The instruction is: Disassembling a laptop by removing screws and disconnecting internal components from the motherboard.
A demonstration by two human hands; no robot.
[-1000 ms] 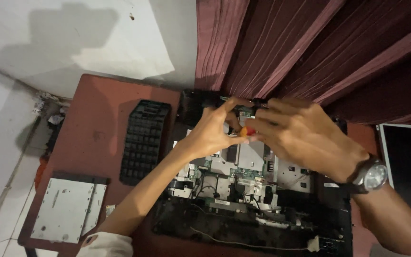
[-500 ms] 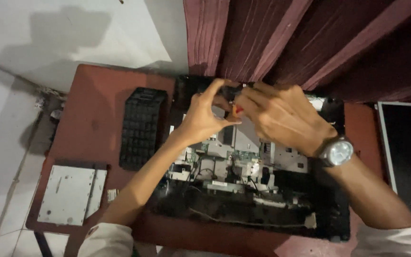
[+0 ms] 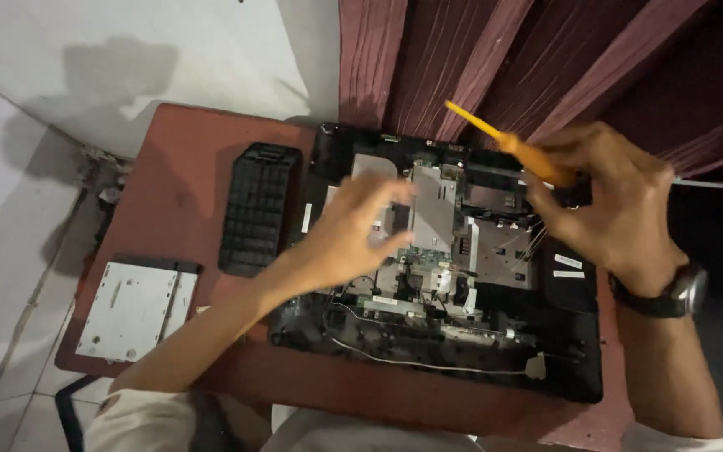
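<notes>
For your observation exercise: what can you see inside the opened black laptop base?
Inside the laptop base: a circuit board, metal shielding and a thin white cable. The left hand covers parts beneath it.

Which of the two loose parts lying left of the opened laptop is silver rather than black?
The flat silver drive at the table's near-left corner; the keyboard beside the laptop is black.

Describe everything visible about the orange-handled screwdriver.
The screwdriver has an orange handle, plastic by its look, and a thin yellowish shaft whose tip points up-left toward the maroon curtain. It is tilted, lifted clear above the opened laptop. The right hand grips its handle; nothing else touches it. It is slightly motion-blurred.
</notes>
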